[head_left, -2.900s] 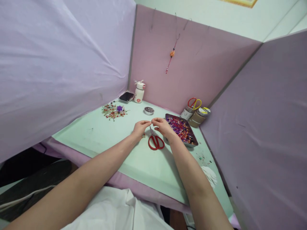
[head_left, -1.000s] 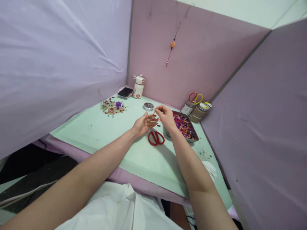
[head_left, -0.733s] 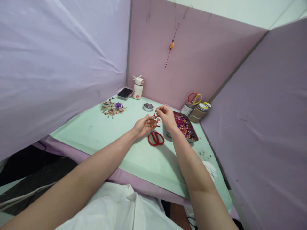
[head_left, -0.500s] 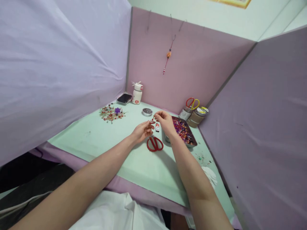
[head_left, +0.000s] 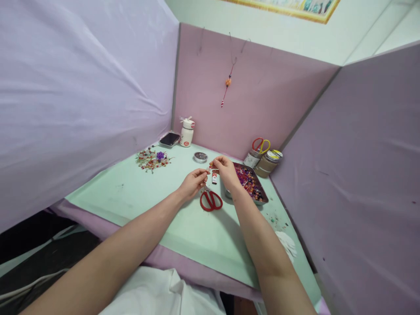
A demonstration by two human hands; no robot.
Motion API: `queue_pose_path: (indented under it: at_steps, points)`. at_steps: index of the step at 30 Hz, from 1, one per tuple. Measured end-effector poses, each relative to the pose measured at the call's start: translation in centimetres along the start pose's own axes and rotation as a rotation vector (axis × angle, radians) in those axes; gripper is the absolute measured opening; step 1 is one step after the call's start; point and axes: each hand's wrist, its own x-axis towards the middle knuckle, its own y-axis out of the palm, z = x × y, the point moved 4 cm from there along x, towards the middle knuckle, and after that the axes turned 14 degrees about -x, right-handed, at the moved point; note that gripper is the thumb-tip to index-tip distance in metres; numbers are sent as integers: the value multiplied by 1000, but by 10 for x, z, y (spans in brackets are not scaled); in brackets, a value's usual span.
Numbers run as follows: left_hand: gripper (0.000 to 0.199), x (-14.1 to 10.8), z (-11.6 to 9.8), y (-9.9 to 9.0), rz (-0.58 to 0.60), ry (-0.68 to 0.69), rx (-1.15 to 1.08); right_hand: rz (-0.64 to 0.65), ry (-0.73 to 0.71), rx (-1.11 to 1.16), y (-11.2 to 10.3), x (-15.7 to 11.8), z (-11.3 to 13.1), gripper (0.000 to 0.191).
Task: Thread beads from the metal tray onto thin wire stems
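Note:
My left hand (head_left: 194, 181) is closed in a pinch above the table, its fingertips on a small beaded string (head_left: 209, 168) with tiny red and pale beads. My right hand (head_left: 225, 171) pinches the other end of this string, close to the left fingertips. The fingers cover much of the string, so its exact shape cannot be made out. Below the hands lies a pair of red-handled scissors (head_left: 211, 201), its blades partly hidden by my left hand. A small red and white lighter-like item (head_left: 214, 177) lies between the hands on the table.
A metal tray (head_left: 265, 202) of mixed beads stands beside my right hand. Beaded pieces (head_left: 152, 161) lie in a pile at left. At the back are a round tin (head_left: 200, 157), phone (head_left: 169, 139), white bottle (head_left: 187, 134), jar (head_left: 268, 164) and scissors holder (head_left: 252, 158). A white glove (head_left: 286, 245) lies right.
My left fingers have curled in and the hand has turned over a little, now pinching the string. My right hand stays close by. The camera view has tilted slightly upward.

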Motion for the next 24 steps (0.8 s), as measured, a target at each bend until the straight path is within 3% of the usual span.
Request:
queue_pose_path:
  at_steps: [5,16,24]
  points:
    - [19,0,1,1,25,44,85,31,137,88,3,3,-11,21]
    - [37,1,-1,0,-40,-8,-82,15,158,166,0,1,-8,21]
    - [29,0,0,-2,-76,-21,-74,-5,145,193,-2,1,-7,20]
